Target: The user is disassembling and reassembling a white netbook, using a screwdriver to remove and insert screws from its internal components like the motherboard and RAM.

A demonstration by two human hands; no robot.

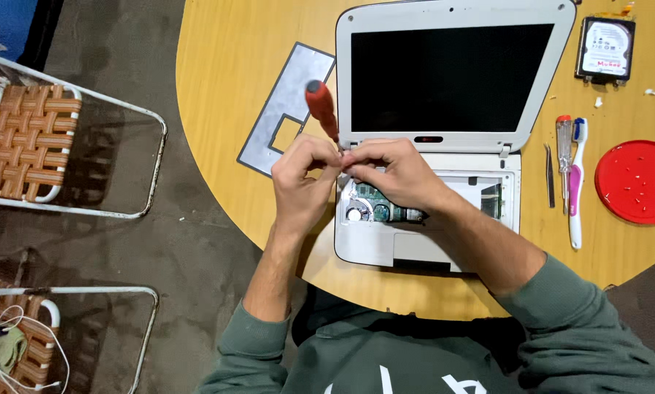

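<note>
- Left hand (303, 179) pinches the red-handled screwdriver (322, 109) (tilted) over the open white laptop (444, 131), mid-surface.
- Right hand (393, 174) curls, fingertips pressed together at the screwdriver's shaft, above the exposed circuit board (377, 210).
- Red lid (637, 181) lies by the surface's right edge.

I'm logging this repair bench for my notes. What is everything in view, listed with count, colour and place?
table: 1, yellow wood, round, centre
laptop: 1, white, open on the table, keyboard off, inner parts bare
metal plate: 1, grey, left of the laptop
screwdriver: 1, red handle, at the laptop's left hinge
hard drive: 1, black with a white label, top right
tweezers: 1, dark, right of the laptop
tester screwdriver: 1, clear with a red cap, beside the tweezers
toothbrush: 1, white and pink
lid: 1, red, round, holds small screws
chairs: 2, woven brown, white frames, left
left hand: 1, on the screwdriver
right hand: 1, at the shaft
</note>
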